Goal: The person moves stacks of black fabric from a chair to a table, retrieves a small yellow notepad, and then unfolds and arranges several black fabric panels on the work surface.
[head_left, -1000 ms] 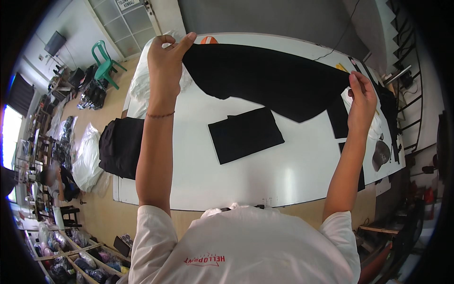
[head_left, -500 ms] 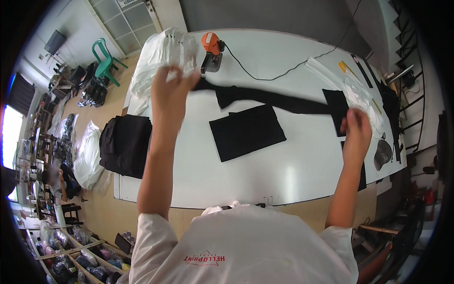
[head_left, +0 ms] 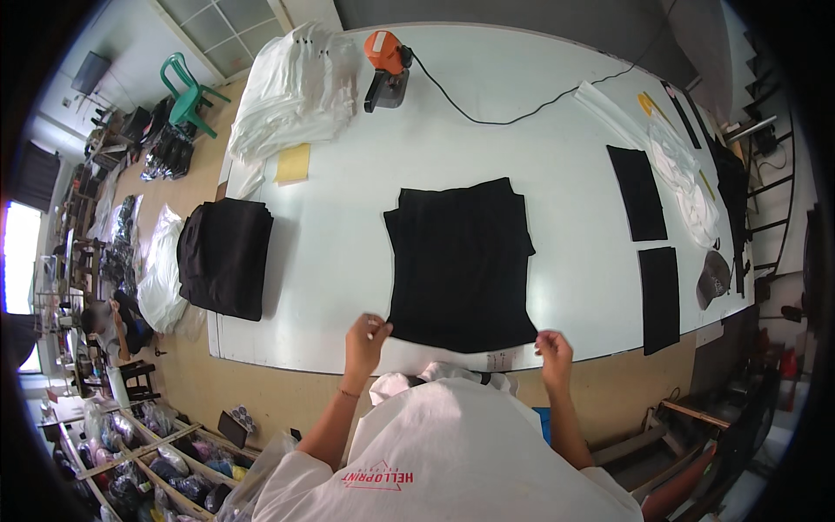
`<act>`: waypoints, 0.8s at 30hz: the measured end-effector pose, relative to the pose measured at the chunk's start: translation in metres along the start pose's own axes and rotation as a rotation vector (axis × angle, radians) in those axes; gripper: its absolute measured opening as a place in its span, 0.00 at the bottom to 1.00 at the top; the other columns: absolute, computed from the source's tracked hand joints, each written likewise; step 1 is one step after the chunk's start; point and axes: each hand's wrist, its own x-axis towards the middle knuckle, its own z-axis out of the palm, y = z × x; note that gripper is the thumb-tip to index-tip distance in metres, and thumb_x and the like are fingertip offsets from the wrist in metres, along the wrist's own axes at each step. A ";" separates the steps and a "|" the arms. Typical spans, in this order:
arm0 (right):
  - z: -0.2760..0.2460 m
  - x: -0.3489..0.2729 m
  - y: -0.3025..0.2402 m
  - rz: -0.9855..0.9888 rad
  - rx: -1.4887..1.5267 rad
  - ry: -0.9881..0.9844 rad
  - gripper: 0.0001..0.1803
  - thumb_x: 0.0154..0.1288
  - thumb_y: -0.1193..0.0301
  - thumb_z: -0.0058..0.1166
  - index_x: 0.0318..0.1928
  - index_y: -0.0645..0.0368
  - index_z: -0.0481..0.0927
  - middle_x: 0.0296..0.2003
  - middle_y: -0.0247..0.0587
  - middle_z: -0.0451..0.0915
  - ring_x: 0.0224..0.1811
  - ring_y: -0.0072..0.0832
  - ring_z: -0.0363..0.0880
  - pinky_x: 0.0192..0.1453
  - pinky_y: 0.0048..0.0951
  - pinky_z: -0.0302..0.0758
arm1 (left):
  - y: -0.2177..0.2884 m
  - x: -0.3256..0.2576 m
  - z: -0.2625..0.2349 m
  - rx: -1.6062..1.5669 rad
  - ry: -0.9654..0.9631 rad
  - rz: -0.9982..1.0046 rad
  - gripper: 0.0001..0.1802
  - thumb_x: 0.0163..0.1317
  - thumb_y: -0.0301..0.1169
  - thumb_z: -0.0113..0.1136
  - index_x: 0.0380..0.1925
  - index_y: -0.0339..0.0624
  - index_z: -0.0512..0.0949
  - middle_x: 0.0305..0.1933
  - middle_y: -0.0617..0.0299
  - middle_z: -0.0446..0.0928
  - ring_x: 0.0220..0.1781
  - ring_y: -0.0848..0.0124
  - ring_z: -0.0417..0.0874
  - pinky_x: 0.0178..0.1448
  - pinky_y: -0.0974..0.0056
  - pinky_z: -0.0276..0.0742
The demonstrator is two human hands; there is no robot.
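Observation:
A black garment [head_left: 461, 261] lies flat on the white table [head_left: 330, 252], its near hem at the table's front edge. A smaller black piece shows from under its far left corner. My left hand [head_left: 365, 335] pinches the near left corner of the garment. My right hand [head_left: 554, 350] sits at the near right corner, fingers closed on the hem. Both forearms come up from the lower edge, on either side of my white shirt.
A pile of white garments [head_left: 296, 87] and an orange corded tool [head_left: 387, 61] sit at the far side. A yellow sheet [head_left: 293, 163] lies near them. A black folded stack [head_left: 224, 257] is at the left edge, two black panels [head_left: 648, 239] and clear bags [head_left: 687, 183] at the right.
The garment was held up high and spread between both hands. It swung down over the small black piece and now lies flat, and my hands have come back to the near edge.

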 end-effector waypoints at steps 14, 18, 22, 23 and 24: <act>0.046 0.279 -0.016 -0.221 -0.503 0.159 0.24 0.66 0.59 0.57 0.55 0.61 0.74 0.45 0.46 0.83 0.48 0.40 0.82 0.52 0.37 0.76 | 0.011 0.282 0.057 0.142 0.169 -0.001 0.30 0.60 0.42 0.65 0.53 0.28 0.71 0.42 0.42 0.80 0.43 0.52 0.82 0.46 0.54 0.76; 0.035 0.208 0.019 -0.037 -0.618 0.231 0.25 0.66 0.54 0.56 0.54 0.60 0.74 0.43 0.47 0.83 0.45 0.45 0.82 0.50 0.41 0.76 | -0.004 0.186 0.082 0.291 0.308 0.363 0.22 0.60 0.40 0.65 0.43 0.30 0.74 0.41 0.42 0.78 0.47 0.46 0.78 0.52 0.50 0.73; 0.048 0.152 0.027 0.212 -0.576 0.144 0.32 0.60 0.46 0.59 0.50 0.61 0.73 0.38 0.51 0.84 0.45 0.47 0.82 0.50 0.43 0.76 | -0.052 0.141 0.084 0.090 0.092 -0.047 0.23 0.63 0.40 0.63 0.42 0.27 0.73 0.32 0.51 0.77 0.31 0.63 0.78 0.36 0.61 0.75; 0.050 0.152 0.041 0.249 -0.479 0.110 0.33 0.59 0.45 0.60 0.48 0.64 0.74 0.38 0.52 0.84 0.45 0.47 0.82 0.50 0.42 0.76 | -0.057 0.142 0.085 -0.003 0.023 -0.144 0.21 0.63 0.39 0.63 0.40 0.28 0.73 0.29 0.56 0.76 0.27 0.68 0.76 0.32 0.64 0.74; 0.054 0.153 0.037 0.363 -0.316 0.050 0.32 0.58 0.47 0.61 0.44 0.68 0.76 0.38 0.52 0.83 0.44 0.45 0.83 0.49 0.41 0.76 | -0.050 0.143 0.084 -0.070 -0.016 -0.176 0.20 0.62 0.38 0.63 0.39 0.28 0.74 0.28 0.57 0.76 0.25 0.70 0.75 0.30 0.65 0.73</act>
